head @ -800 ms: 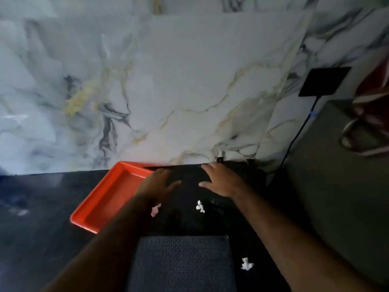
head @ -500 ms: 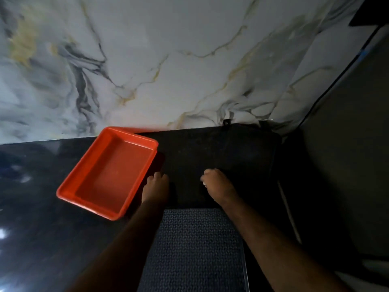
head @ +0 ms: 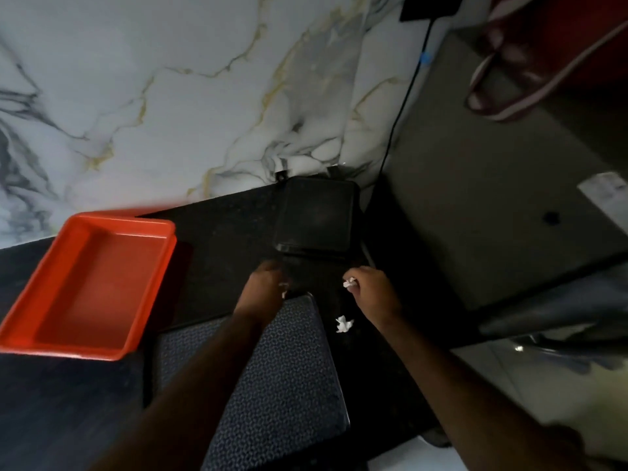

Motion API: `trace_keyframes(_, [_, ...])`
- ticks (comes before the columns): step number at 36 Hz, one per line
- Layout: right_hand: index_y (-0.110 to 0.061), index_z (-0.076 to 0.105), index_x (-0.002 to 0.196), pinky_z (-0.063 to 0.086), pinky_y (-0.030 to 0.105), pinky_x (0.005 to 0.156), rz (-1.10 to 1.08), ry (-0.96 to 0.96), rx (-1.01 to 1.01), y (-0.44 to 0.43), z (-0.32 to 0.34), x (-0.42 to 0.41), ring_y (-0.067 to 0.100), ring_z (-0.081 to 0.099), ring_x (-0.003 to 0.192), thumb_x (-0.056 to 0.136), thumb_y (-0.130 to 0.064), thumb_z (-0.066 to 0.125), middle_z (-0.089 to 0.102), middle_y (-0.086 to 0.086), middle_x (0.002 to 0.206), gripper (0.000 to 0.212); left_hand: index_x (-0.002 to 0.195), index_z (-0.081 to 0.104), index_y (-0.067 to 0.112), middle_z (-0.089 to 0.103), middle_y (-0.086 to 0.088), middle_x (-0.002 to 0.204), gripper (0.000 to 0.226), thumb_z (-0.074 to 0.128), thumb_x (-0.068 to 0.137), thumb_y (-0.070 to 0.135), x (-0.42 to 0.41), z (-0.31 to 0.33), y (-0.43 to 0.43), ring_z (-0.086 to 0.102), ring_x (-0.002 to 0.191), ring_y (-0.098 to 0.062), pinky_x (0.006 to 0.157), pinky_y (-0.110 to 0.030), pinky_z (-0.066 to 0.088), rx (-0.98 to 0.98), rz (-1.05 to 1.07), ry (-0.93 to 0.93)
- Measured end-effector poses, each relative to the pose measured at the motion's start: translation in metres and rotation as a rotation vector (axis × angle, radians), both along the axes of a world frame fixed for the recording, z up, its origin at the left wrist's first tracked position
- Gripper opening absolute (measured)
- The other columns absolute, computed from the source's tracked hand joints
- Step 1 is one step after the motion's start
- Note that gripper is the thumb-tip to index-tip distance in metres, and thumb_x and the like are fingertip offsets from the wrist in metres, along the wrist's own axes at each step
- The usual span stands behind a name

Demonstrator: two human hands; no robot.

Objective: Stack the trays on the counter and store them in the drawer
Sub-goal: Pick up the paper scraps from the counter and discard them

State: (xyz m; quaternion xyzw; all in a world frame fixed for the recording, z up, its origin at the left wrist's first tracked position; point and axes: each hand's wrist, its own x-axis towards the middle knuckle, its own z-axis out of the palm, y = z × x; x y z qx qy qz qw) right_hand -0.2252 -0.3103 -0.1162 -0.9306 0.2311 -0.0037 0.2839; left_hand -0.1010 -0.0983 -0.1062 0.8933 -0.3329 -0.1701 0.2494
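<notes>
Trays lie on the dark surface (head: 221, 260): an orange tray (head: 91, 283) at the left near the marble wall (head: 170, 96), a black tray (head: 316, 219) at the back by the wall, and a patterned dark tray (head: 282, 385) nearest. The left hand (head: 263, 288) is curled, its grip hidden. The right hand (head: 373, 292) pinches a white paper scrap (head: 348, 283); another scrap (head: 344, 324) lies just beside its wrist.

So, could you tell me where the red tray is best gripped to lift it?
Probably by its two long raised rims, one hand per side, from above: the red tray lies open side up, flat on the counter, empty, with a rolled lip and clear space around it.
</notes>
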Motion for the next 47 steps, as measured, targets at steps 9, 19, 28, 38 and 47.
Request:
trace_keyframes(9, [-0.014,0.075,0.094,0.057,0.037,0.086,-0.159,-0.019,0.051,-0.021,-0.004,-0.118,0.021,0.071,0.091,0.081,-0.006,0.072,0.074,0.005,0.098,0.015,0.107,0.072,0.007,0.065,-0.014,0.122,0.027,0.053,0.09,0.016,-0.101,-0.023,-0.091,0.064,0.108,-0.032,0.096,-0.039,0.051,0.23,-0.454,-0.04])
trace_keyframes(19, [-0.011,0.076,0.101,0.059,0.028,0.084,-0.449,-0.251,0.241,-0.062,-0.016,-0.243,0.011,0.072,0.087,0.087,-0.009,0.072,0.077,0.004,0.101,0.015,0.099,0.075,0.009,0.075,-0.016,0.104,0.025,0.053,0.09,0.016,-0.156,-0.005,-0.132,0.07,0.096,-0.034,0.082,-0.037,0.054,0.281,-0.341,-0.046])
trace_keyframes(28, [-0.02,0.074,0.097,0.059,0.031,0.083,-0.848,-0.31,0.296,-0.09,-0.085,-0.371,0.011,0.074,0.085,0.08,-0.017,0.077,0.079,-0.001,0.093,0.017,0.091,0.079,0.014,0.078,-0.007,0.094,0.011,0.073,0.082,0.014,-0.335,-0.006,-0.231,0.072,0.086,-0.018,0.078,-0.015,0.046,-0.033,-0.341,0.288])
trace_keyframes(38, [-0.019,0.079,0.079,0.048,0.014,0.076,-1.121,-0.009,0.479,-0.097,-0.278,-0.476,0.01,0.073,0.083,0.072,-0.031,0.084,0.08,-0.002,0.083,0.015,0.095,0.078,0.007,0.077,-0.013,0.101,0.042,0.046,0.086,0.033,-0.438,-0.227,-0.284,0.071,0.096,-0.028,0.084,-0.023,0.044,0.323,-0.586,0.323])
trace_keyframes(47, [-0.015,0.076,0.084,0.057,0.039,0.082,-1.172,-0.079,0.469,-0.102,-0.411,-0.461,0.024,0.075,0.087,0.076,-0.029,0.076,0.079,0.006,0.086,0.015,0.09,0.081,0.013,0.079,-0.012,0.095,0.027,0.075,0.07,0.029,-0.431,-0.395,-0.306,0.074,0.095,-0.026,0.089,-0.041,0.057,0.431,-0.317,0.419])
